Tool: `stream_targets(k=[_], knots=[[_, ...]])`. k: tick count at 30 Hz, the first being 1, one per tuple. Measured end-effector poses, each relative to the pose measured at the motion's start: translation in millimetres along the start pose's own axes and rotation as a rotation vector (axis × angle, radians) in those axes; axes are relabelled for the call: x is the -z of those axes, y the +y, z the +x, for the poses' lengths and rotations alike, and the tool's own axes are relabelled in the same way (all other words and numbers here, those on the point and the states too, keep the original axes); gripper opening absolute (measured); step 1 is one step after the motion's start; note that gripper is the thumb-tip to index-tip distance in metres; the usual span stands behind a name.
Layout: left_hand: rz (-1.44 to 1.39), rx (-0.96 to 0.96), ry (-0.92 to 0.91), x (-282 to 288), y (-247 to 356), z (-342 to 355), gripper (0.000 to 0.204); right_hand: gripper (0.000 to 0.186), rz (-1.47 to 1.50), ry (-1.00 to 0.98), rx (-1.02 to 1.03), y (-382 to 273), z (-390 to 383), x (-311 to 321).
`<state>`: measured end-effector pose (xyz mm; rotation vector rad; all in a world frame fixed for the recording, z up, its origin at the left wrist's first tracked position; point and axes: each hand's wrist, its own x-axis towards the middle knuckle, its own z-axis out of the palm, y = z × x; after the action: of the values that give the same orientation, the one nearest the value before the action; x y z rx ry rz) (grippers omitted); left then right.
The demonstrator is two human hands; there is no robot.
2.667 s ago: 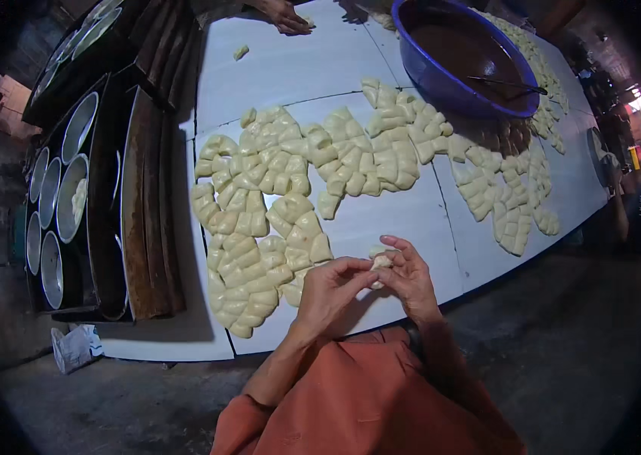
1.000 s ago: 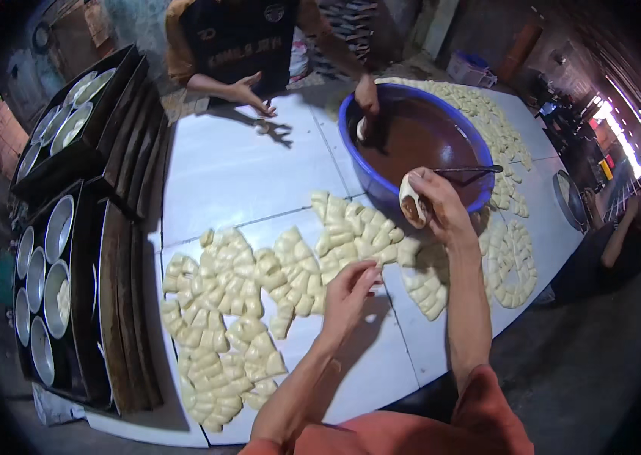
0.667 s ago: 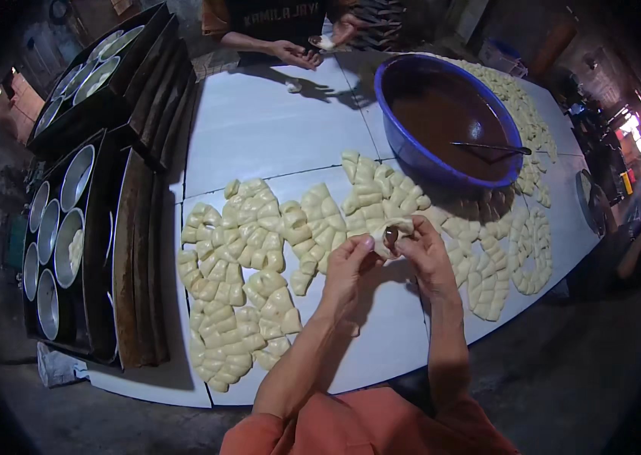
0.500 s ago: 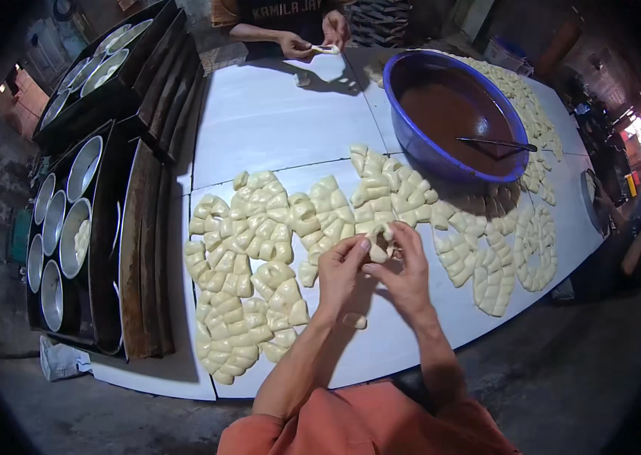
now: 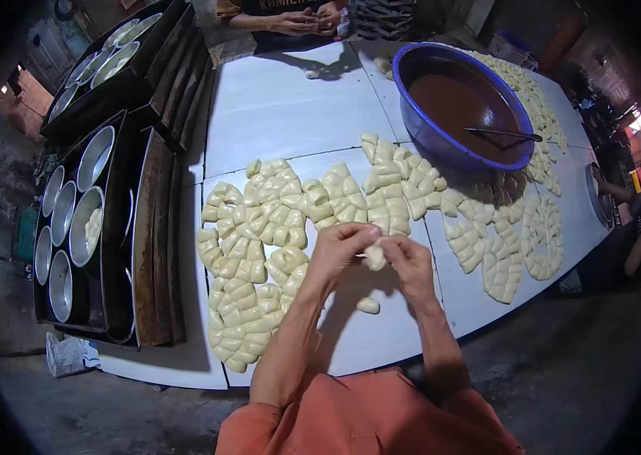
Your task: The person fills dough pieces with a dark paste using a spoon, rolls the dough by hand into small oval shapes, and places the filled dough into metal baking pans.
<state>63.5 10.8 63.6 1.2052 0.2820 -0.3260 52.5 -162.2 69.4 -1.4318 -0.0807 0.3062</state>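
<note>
My left hand (image 5: 342, 252) and my right hand (image 5: 410, 267) meet over the near middle of the table, both closed. Between their thumbs and fingertips they pinch a small pale dough piece (image 5: 374, 258), partly hidden by the fingers. Just below them a single loose dough piece (image 5: 368, 305) lies on the white tabletop (image 5: 282, 98). Scored, glossy dough slabs (image 5: 256, 220) spread to the left of and beyond my hands. More cut dough (image 5: 502, 262) lies to the right.
A blue basin (image 5: 410, 110) of brown paste (image 5: 449, 98), with a dark-handled utensil (image 5: 502, 134) in it, stands at the back right. Round metal tins (image 5: 95, 158) sit in black trays (image 5: 157, 243) along the left. Across the table are a co-worker's hands (image 5: 301, 21).
The dough piece, held spread open before, is now gathered between my fingertips. My view has shifted slightly. The co-worker's hands have drawn back from over the table.
</note>
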Motion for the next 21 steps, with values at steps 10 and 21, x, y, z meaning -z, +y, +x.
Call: stream_targets(k=[10, 21], knots=[[-0.069, -0.169, -0.056, -9, -5, -24, 0.026, 0.022, -0.438, 0.086, 0.541, 28, 1, 2], [0.067, -0.161, -0.094, -10, -47, -29, 0.028, 0.018, -0.54, 0.411, 0.727, 54, 6, -1]])
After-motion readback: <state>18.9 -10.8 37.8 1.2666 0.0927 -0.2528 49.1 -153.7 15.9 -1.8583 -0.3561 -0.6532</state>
